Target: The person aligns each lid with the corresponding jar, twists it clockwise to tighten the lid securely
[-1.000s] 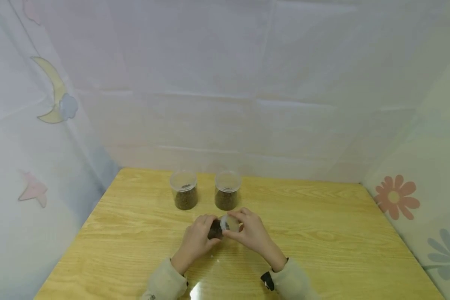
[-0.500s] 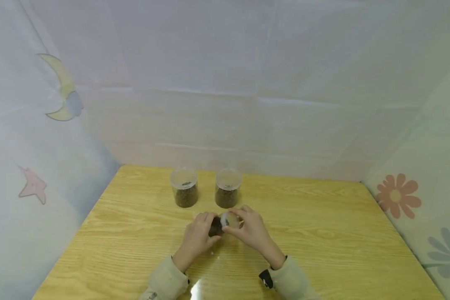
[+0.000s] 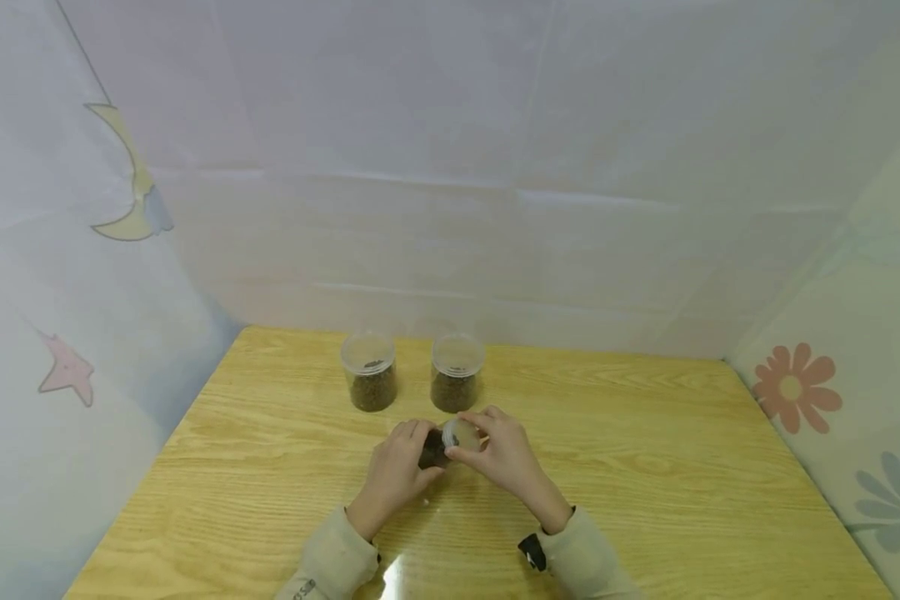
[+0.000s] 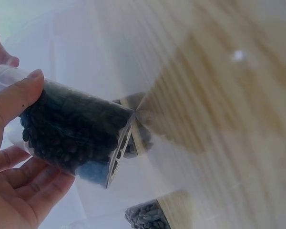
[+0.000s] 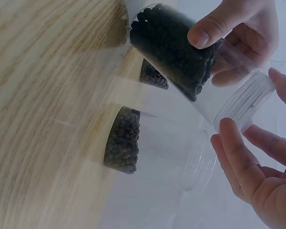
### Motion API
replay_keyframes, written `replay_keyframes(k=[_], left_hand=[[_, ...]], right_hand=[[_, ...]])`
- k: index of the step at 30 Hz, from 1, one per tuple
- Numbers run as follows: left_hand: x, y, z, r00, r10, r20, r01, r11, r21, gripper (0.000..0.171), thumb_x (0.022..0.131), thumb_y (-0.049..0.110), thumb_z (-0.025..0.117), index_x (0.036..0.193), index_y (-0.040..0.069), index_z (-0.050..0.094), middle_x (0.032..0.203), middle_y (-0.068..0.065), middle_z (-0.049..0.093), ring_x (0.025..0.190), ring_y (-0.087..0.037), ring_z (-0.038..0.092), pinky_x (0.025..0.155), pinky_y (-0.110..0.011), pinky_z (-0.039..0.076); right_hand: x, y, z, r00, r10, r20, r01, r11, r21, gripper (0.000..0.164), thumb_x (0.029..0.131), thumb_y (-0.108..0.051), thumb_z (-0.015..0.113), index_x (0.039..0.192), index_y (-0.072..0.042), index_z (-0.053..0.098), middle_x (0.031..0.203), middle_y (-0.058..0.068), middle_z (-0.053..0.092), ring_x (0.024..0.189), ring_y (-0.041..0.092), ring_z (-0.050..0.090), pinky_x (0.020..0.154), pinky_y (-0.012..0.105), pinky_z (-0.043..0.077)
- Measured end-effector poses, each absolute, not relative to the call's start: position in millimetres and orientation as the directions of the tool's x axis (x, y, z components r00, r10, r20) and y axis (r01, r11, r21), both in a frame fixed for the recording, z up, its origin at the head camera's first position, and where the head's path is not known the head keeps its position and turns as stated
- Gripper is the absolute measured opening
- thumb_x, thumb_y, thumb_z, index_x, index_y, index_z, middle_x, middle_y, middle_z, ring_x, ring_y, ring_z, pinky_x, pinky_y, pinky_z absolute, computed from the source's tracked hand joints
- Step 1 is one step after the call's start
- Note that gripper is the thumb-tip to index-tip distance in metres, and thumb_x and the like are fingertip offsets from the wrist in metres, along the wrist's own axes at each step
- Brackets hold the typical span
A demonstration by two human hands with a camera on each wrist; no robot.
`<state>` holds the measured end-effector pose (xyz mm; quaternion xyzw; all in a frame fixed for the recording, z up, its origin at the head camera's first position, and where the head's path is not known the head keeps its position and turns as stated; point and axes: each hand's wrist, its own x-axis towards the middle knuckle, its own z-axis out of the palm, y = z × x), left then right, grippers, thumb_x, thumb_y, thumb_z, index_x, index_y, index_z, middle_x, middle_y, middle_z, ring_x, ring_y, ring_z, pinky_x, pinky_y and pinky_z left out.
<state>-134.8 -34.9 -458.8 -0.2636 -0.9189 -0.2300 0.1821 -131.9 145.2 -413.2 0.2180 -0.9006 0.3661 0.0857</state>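
My left hand point(image 3: 394, 468) grips a clear jar point(image 4: 71, 129) part-filled with dark beans that look like coffee beans, fingers and thumb round its body. The jar leans over towards the right, its lid end pointing at my right hand point(image 3: 508, 457). Fingers and thumb of the right hand pinch the rim of the clear ridged lid point(image 5: 245, 99), which sits on the jar's mouth. Whether the jar's base touches the table cannot be told. Just beyond the hands stand two similar lidded jars, a left one point(image 3: 372, 388) and a right one point(image 3: 453, 390), both upright with dark beans inside.
The wood-grain table point(image 3: 645, 467) spreads out on both sides of the hands. A pale cloth backdrop point(image 3: 450, 208) rises behind its far edge, with more printed cloth at left and right. A tiny pale speck point(image 3: 425, 502) lies near the left wrist.
Both hands keep their hold on the jar and its lid, with hardly any movement. The head view has tilted slightly, so the table and jars appear a little higher in the frame.
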Motion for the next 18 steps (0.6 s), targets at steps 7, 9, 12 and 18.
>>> replay_keyframes(k=[7,9,12,18], left_hand=[[-136.7,-35.2,-457.7,-0.781,0.443,0.439,0.590,0.754,0.288,0.059,0.061,0.030,0.084,0.107,0.004,0.057,0.098,-0.008,0.062,0.087,-0.020,0.059,0.070,-0.031,0.053],[-136.9,-34.6,-456.2,-0.779,0.457,0.430,0.595,0.754,0.277,0.060,0.061,0.030,0.084,0.108,0.004,0.056,0.098,-0.009,0.062,0.087,-0.020,0.059,0.071,-0.031,0.052],[-137.2,-33.7,-454.6,-0.781,0.466,0.415,0.596,0.754,0.276,0.061,0.062,0.029,0.084,0.109,0.003,0.055,0.099,-0.009,0.062,0.087,-0.021,0.059,0.072,-0.031,0.052],[-137.3,-33.0,-455.0,-0.785,0.467,0.406,0.595,0.751,0.285,0.061,0.063,0.028,0.083,0.111,0.002,0.055,0.101,-0.010,0.062,0.089,-0.022,0.059,0.073,-0.031,0.052]], right_hand=[[-129.2,149.0,-415.7,-0.896,-0.311,0.317,-0.445,0.618,-0.649,0.045,0.073,-0.025,0.077,0.108,0.001,0.064,0.083,0.008,0.056,0.067,0.021,0.057,0.055,0.016,0.048],[-128.5,150.4,-416.9,-0.900,-0.303,0.313,-0.435,0.614,-0.659,0.045,0.073,-0.023,0.077,0.109,0.001,0.063,0.085,0.008,0.057,0.069,0.021,0.057,0.055,0.015,0.048],[-128.0,152.2,-418.7,-0.903,-0.298,0.309,-0.429,0.610,-0.666,0.047,0.073,-0.022,0.077,0.112,0.000,0.062,0.088,0.008,0.057,0.071,0.019,0.057,0.055,0.015,0.048],[-127.3,154.8,-419.1,-0.897,-0.322,0.301,-0.440,0.612,-0.657,0.050,0.075,-0.025,0.075,0.116,0.001,0.059,0.099,0.011,0.059,0.074,0.021,0.058,0.054,0.015,0.048]])
